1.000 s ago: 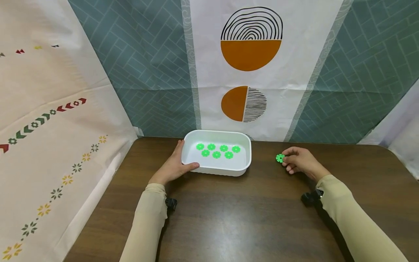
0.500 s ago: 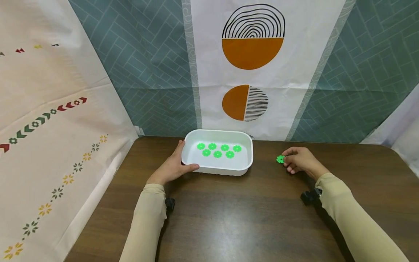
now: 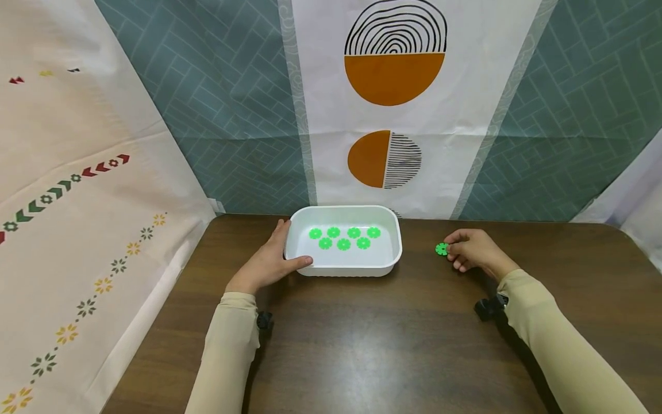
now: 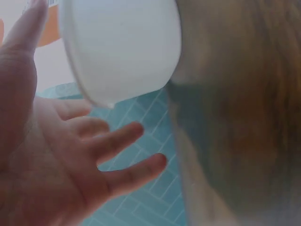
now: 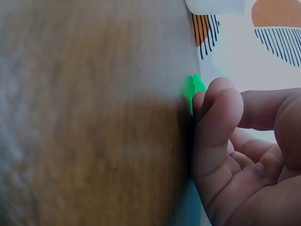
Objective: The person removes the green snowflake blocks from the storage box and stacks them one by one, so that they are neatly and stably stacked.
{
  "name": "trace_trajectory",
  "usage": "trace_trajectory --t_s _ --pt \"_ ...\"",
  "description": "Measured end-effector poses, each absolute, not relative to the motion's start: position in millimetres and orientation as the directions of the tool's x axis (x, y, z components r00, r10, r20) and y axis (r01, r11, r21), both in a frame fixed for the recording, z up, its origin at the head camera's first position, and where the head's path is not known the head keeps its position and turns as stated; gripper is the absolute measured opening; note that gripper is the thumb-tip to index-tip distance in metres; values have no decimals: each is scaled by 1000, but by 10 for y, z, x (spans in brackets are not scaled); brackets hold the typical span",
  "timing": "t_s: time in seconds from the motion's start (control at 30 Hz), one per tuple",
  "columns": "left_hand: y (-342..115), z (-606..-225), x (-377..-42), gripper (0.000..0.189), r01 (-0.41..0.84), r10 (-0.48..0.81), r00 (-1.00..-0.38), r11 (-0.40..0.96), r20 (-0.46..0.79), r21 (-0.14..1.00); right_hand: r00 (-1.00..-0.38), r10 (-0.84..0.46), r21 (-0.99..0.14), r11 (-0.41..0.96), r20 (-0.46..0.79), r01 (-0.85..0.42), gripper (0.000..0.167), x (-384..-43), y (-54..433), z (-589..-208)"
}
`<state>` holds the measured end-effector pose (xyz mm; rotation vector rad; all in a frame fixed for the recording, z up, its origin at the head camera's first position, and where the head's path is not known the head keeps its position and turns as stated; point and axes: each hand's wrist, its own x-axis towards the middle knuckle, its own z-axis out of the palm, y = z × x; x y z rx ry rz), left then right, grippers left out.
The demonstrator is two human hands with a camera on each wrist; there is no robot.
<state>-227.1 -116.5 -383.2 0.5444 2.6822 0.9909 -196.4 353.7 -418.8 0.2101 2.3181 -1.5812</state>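
Note:
A white plastic tray (image 3: 346, 271) stands near the table's back edge, with several green flower-shaped notched discs (image 3: 343, 244) spread in two rows inside. My left hand (image 3: 269, 261) is at its left end, thumb lying over the front rim and fingers along the side. In the left wrist view, the fingers (image 4: 127, 181) of that hand spread loosely below the tray's white end (image 4: 127, 47). To the right of the tray, my right hand (image 3: 476, 252) pinches a green notched disc (image 3: 441, 249) between thumb and fingertips, low over the table. Those fingertips partly cover the disc.
The brown wooden table (image 3: 362, 345) has a patterned cloth backdrop (image 3: 248, 144) right behind its back edge. A light cloth with printed flowers (image 3: 103, 230) hangs on the left side. Black straps (image 3: 488, 309) sit at the wrists.
The tray has turned slightly, so its front edge and disc rows now lie level. The right hand keeps its pinch on the disc, almost still. The head view has shifted a little.

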Motion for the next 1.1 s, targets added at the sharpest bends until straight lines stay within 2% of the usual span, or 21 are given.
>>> trace_trajectory --t_s 0.27,1.1 --pt "-1107 -3993 -2331 123 234 413 -905 674 -96 700 -936 -60 -874 383 -347 299 36 -1969 3525 -4166" --pt "-1128 -4070 -2366 125 255 434 -898 644 -71 721 -945 -63 -884 378 -321 276 38 -1910 3502 -4148"
